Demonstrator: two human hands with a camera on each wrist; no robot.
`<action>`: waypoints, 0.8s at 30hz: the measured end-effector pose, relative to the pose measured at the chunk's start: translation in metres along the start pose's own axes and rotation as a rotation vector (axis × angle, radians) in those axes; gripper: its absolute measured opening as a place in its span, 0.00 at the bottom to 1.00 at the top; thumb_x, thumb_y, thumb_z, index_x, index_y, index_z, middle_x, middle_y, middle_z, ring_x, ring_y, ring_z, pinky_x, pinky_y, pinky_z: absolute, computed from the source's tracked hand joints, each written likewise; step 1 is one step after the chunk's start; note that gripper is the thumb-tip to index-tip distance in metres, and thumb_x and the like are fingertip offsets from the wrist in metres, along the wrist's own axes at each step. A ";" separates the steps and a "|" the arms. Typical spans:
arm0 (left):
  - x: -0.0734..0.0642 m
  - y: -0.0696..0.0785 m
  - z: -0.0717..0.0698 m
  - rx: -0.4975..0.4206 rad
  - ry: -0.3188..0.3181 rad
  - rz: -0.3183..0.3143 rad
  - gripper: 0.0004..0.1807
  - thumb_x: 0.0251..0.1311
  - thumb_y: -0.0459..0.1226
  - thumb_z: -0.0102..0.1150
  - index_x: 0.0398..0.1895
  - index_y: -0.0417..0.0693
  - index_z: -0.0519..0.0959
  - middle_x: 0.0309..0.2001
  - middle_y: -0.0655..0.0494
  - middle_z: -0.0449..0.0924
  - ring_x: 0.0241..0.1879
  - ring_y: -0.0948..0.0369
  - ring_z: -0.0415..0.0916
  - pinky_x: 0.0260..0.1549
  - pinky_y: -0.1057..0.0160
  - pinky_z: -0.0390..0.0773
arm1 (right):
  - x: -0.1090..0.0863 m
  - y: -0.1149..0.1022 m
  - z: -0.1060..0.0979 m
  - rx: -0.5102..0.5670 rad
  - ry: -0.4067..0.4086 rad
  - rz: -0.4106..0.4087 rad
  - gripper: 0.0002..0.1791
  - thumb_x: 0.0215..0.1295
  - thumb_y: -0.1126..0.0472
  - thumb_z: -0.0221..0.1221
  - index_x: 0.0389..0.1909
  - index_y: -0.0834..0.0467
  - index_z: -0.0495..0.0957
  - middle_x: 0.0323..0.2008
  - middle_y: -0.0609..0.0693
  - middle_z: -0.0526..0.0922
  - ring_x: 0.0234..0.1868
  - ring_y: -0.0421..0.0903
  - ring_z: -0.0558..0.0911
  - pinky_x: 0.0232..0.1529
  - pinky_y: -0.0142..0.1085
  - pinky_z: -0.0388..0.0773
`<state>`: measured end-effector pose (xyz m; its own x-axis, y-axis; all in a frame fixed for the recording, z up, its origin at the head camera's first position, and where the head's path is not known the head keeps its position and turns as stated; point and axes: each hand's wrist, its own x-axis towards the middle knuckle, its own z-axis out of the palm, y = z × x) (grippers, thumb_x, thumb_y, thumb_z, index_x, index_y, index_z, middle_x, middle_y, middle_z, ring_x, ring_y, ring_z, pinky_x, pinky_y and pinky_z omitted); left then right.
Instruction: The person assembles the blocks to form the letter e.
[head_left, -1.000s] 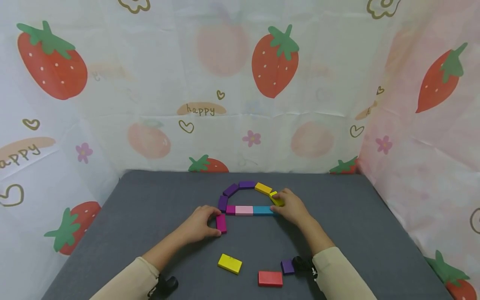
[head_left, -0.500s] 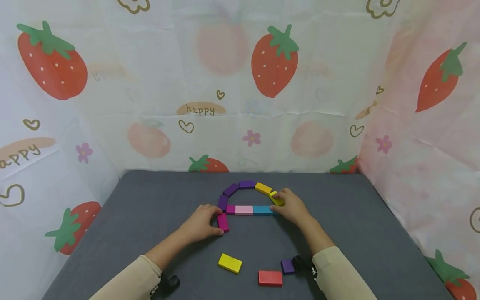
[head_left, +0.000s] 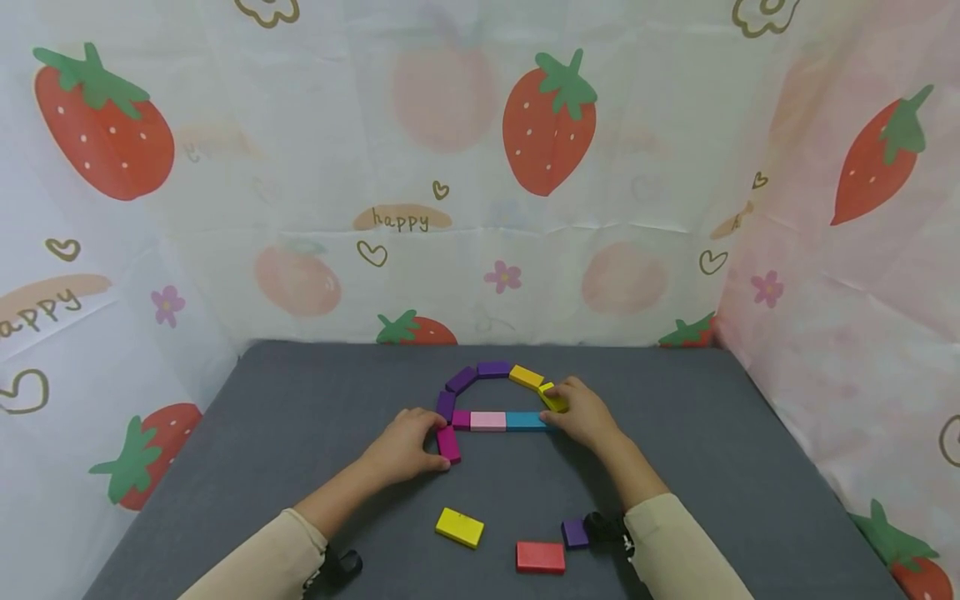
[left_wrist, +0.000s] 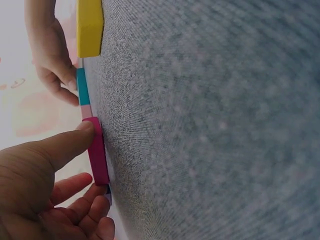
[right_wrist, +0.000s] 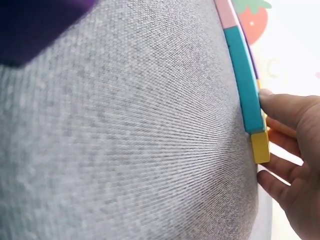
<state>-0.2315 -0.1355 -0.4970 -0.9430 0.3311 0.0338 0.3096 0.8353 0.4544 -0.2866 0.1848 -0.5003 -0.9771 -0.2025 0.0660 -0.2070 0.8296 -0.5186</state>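
Observation:
In the head view my left hand [head_left: 401, 446] pinches a magenta block [head_left: 449, 445] between thumb and fingers. The block slants below the left end of a half-ring of blocks, its far end by a purple block [head_left: 446, 406]. In the left wrist view the thumb presses one end of the magenta block [left_wrist: 98, 155], fingers at the other. My right hand [head_left: 588, 414] grips a yellow block [head_left: 552, 398] at the half-ring's right end. Its thumb lies at the blue block [head_left: 527, 421], also in the right wrist view on the blue block [right_wrist: 245, 80]. Part of the yellow block is hidden by fingers.
A straight row of a small magenta block [head_left: 461, 420], a pink block [head_left: 488, 421] and the blue one closes the half-ring. Nearer lie a yellow block [head_left: 460, 527], a red block [head_left: 540, 557] and a purple block [head_left: 575, 533], beside the right wrist camera.
My left hand has slid the magenta block slightly right and away from me, tilting it so its near end swings right. The right hand stays in place.

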 end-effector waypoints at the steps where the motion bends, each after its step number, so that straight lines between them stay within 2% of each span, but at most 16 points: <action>1: 0.000 0.000 0.000 0.005 -0.002 0.000 0.31 0.51 0.47 0.80 0.57 0.45 0.81 0.56 0.49 0.81 0.56 0.52 0.73 0.61 0.48 0.73 | 0.000 0.000 0.000 0.002 -0.001 0.001 0.25 0.65 0.52 0.70 0.61 0.58 0.81 0.56 0.54 0.77 0.57 0.55 0.79 0.61 0.53 0.75; 24: -0.002 0.000 -0.003 0.010 0.003 -0.023 0.30 0.50 0.47 0.80 0.55 0.46 0.82 0.53 0.50 0.81 0.53 0.53 0.73 0.58 0.49 0.76 | -0.002 0.002 0.003 0.002 0.006 -0.011 0.25 0.66 0.53 0.69 0.60 0.59 0.81 0.53 0.53 0.78 0.53 0.53 0.79 0.59 0.52 0.77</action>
<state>-0.2299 -0.1378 -0.4945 -0.9501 0.3107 0.0266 0.2894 0.8467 0.4464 -0.2852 0.1852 -0.5034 -0.9751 -0.2080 0.0769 -0.2172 0.8264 -0.5195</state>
